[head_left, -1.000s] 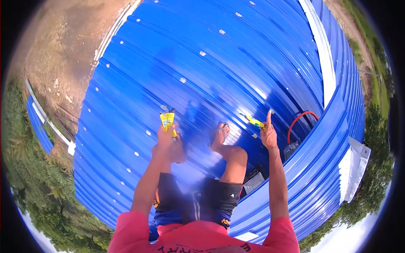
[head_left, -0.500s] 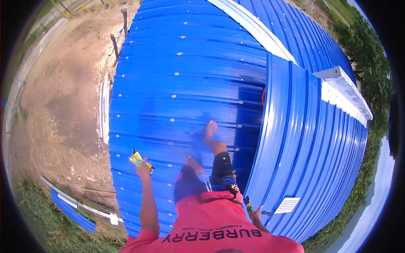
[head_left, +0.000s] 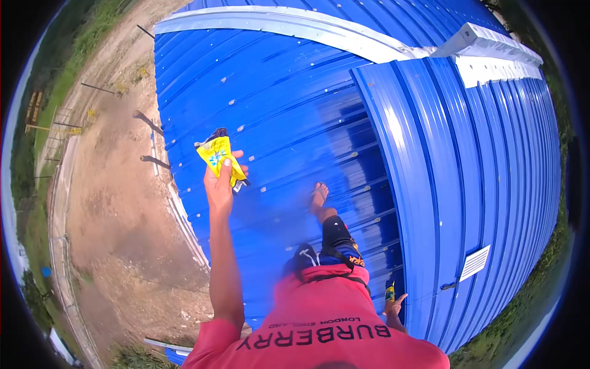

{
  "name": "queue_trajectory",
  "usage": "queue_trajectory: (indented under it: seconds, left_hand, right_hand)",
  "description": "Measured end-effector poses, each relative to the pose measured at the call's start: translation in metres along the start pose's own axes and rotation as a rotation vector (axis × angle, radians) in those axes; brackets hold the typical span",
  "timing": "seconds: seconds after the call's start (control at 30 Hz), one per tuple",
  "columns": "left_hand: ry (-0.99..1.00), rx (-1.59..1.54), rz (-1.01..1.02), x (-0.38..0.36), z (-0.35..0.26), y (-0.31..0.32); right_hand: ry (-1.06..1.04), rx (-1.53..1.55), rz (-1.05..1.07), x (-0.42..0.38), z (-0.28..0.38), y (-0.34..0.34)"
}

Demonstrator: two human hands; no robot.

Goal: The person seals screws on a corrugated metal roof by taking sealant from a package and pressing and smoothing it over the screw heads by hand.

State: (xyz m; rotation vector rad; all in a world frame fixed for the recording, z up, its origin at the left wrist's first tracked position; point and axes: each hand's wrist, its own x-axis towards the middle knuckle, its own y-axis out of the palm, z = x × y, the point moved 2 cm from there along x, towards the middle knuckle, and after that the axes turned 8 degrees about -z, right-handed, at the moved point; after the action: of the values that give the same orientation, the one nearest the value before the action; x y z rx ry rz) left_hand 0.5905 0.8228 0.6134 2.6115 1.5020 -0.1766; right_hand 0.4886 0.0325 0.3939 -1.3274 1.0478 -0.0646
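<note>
In the head view, my left hand (head_left: pixel 222 181) is raised out in front, closed around a bright yellow pouch (head_left: pixel 219 155). Dark ends and a small blue-green print show on the pouch, and my thumb presses its face. Low at my right side, my right hand (head_left: pixel 395 305) is partly hidden by my body. Fingers there are closed on a second, smaller-looking yellow and black pouch (head_left: pixel 389 291). My bare foot (head_left: pixel 319 197) stands on the blue ribbed metal roof (head_left: pixel 264 117); the other foot is hidden.
A raised blue roof section (head_left: pixel 424 184) with a white vent-like panel (head_left: pixel 475 262) runs along my right. White flashing (head_left: pixel 283 23) crosses ahead, and a white capped ridge (head_left: pixel 498 46) lies far right. The left roof edge drops to bare ground (head_left: pixel 123 215) with posts.
My left hand has risen forward with the yellow pouch, nearer the camera. My view has turned and I have stepped along the roof. The right hand stays low with its pouch.
</note>
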Motion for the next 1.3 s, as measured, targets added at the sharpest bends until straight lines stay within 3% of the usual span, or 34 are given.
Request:
queue_trajectory:
  seconds: [0.1,0.2,0.33,0.47,0.53,0.6,0.63,0.7,0.8,0.97,1.03,1.2,1.27,1.3]
  left_hand:
    - [-0.102,-0.054,-0.06,0.048,0.036,-0.009]
    - [-0.265,-0.047,-0.229,0.071,0.097,-0.053]
    - [-0.408,0.092,-0.413,0.082,0.133,-0.12]
    - [-0.509,0.201,-0.374,0.15,0.15,-0.137]
    - [-0.497,0.231,-0.229,0.243,0.16,-0.11]
    - [-0.51,0.253,-0.086,0.322,0.17,-0.075]
    - [-0.468,0.225,-0.027,0.366,0.172,-0.051]
    - [-0.402,0.203,0.147,0.443,0.162,0.003]
    - [-0.474,0.205,0.338,0.514,0.182,0.07]
    - [-0.647,0.243,0.629,0.541,0.276,0.162]
    - [-0.601,0.333,0.738,0.541,0.327,0.186]
    - [-0.614,0.485,0.736,0.534,0.467,0.224]
    - [-0.578,0.603,0.729,0.534,0.506,0.24]
    - [-0.548,0.619,0.733,0.539,0.527,0.251]
  right_hand:
    - [-0.011,-0.03,-0.086,-0.042,0.025,-0.005]
    - [0.122,0.085,-0.062,-0.069,0.069,-0.02]
    - [0.249,0.393,-0.139,-0.092,0.19,-0.051]
    - [0.032,0.698,-0.301,-0.091,0.312,-0.032]
    - [-0.034,0.612,-0.351,-0.109,0.382,-0.016]
    - [-0.096,0.675,-0.282,-0.167,0.494,-0.032]
    - [-0.232,0.53,-0.359,-0.149,0.501,0.004]
    - [-0.314,0.386,-0.265,-0.176,0.584,-0.003]
    - [-0.498,0.339,-0.255,-0.174,0.682,0.017]
    - [-0.47,0.327,-0.057,-0.096,0.804,0.099]
    - [-0.43,0.36,-0.064,-0.041,0.844,0.145]
    - [-0.315,0.437,-0.097,0.099,0.927,0.248]
    - [-0.205,0.503,0.023,0.151,0.96,0.264]
    - [-0.176,0.748,0.04,0.172,0.98,0.267]
